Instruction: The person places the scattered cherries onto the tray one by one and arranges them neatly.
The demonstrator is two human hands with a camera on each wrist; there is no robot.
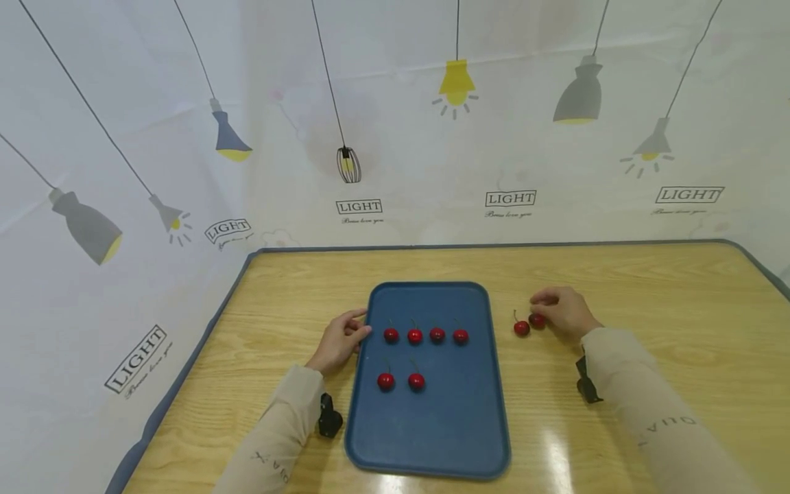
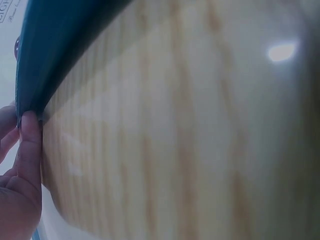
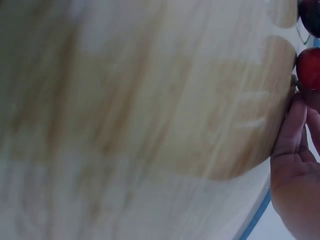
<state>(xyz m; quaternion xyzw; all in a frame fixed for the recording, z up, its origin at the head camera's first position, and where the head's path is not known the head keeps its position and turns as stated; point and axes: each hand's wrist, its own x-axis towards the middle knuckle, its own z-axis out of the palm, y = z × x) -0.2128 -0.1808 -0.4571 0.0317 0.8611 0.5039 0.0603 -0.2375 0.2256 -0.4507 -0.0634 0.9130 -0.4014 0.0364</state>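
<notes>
A blue tray (image 1: 432, 432) lies on the wooden table. My left hand (image 1: 339, 339) holds its left rim, with the thumb at the edge; the left wrist view shows fingertips (image 2: 30, 120) against the tray's side. On the tray, several red cherries with stems form a back row (image 1: 415, 336), and two more cherries (image 1: 416, 381) sit in front of them. To the right of the tray, my right hand (image 1: 563, 312) pinches a dark red cherry (image 1: 537, 320) at the table. Another cherry (image 1: 521, 328), stem up, lies just left of it.
The wooden table (image 1: 296, 288) has a dark blue edge. Behind it and on the left hangs a white cloth (image 1: 420, 158) printed with lamps. Black wrist cameras (image 1: 330, 416) sit below both sleeves.
</notes>
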